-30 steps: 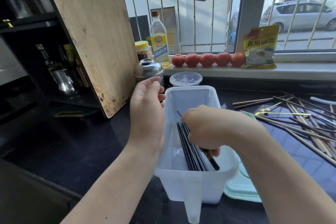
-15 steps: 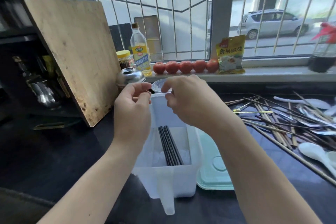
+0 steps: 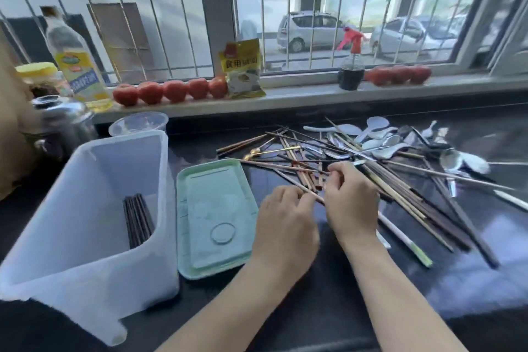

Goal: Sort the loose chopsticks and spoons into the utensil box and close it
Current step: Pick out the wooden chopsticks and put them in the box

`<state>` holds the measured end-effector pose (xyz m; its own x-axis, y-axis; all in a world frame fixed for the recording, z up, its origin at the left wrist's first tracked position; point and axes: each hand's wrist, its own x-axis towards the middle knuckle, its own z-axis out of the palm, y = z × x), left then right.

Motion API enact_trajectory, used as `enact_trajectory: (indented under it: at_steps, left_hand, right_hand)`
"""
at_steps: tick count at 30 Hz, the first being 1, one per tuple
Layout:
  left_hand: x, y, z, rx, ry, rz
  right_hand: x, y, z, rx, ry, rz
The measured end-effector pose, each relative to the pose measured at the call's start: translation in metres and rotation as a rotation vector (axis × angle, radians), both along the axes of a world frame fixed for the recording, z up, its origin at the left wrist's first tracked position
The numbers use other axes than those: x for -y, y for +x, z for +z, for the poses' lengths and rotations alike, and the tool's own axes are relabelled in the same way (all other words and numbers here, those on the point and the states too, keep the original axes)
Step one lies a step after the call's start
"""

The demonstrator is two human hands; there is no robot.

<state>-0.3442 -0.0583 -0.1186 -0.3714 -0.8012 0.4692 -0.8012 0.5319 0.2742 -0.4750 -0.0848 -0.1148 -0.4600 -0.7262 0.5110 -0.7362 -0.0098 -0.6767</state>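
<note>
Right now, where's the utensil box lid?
In the head view, the green lid lies flat on the dark counter, between the translucent utensil box and the left hand.

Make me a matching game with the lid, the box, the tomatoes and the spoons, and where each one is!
Things:
1. lid
2. box
3. tomatoes
4. spoons

Places:
A. on the windowsill
B. far side of the pile, right of the hands
C. flat on the counter between box and hands
D. left end of the counter, dark chopsticks inside

Pairs: 1-C, 2-D, 3-A, 4-B
</note>
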Motion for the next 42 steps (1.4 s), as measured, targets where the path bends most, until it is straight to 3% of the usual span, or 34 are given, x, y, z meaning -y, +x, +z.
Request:
enact_trajectory:
  at_steps: [4,9,14,16,18,20,22,24,27,30,35,42]
  left_hand:
    - [0.009,0.026,-0.015,0.141,-0.058,0.096]
    - [0.014,0.050,-0.023,0.176,-0.067,0.181]
    - [0.023,0.057,-0.018,0.272,-0.014,0.210]
    - [0.024,0.051,-0.012,0.276,0.001,0.234]
    - [0.029,0.038,0.002,0.013,0.118,0.231]
    - [0.038,0.024,0.027,-0.461,0.507,0.205]
    - [0.050,0.016,0.036,-0.964,0.808,0.091]
    - [0.058,0.021,0.031,-1.199,0.817,0.034]
    - [0.063,0.036,0.018,-1.516,0.766,-0.005]
    - [0.068,0.046,0.018,-1.672,0.739,-0.008]
    - [0.068,0.051,0.025,-1.727,0.815,-0.031]
    - [0.069,0.056,0.024,-1.748,0.864,-0.064]
  right_hand:
    - [0.009,0.003,-0.007,0.020,0.083,0.036]
    - [0.002,0.004,-0.008,-0.454,0.519,-0.044]
    - [-0.005,0.005,-0.006,-0.533,0.545,-0.049]
    - [-0.002,0.005,-0.006,-0.477,0.522,-0.002]
    - [0.000,0.008,-0.004,-0.204,0.355,0.130]
    - [0.000,0.017,-0.001,0.074,0.189,0.277]
    - [-0.003,0.030,0.003,0.173,0.173,0.442]
    - [-0.007,0.040,0.002,0.259,0.219,0.548]
    - [0.001,0.034,-0.005,0.234,0.146,0.419]
    - [0.035,0.019,-0.002,-0.039,0.152,0.274]
    - [0.099,0.031,-0.007,-0.598,0.300,0.213]
    - [0.111,0.042,-0.021,-0.718,0.283,0.190]
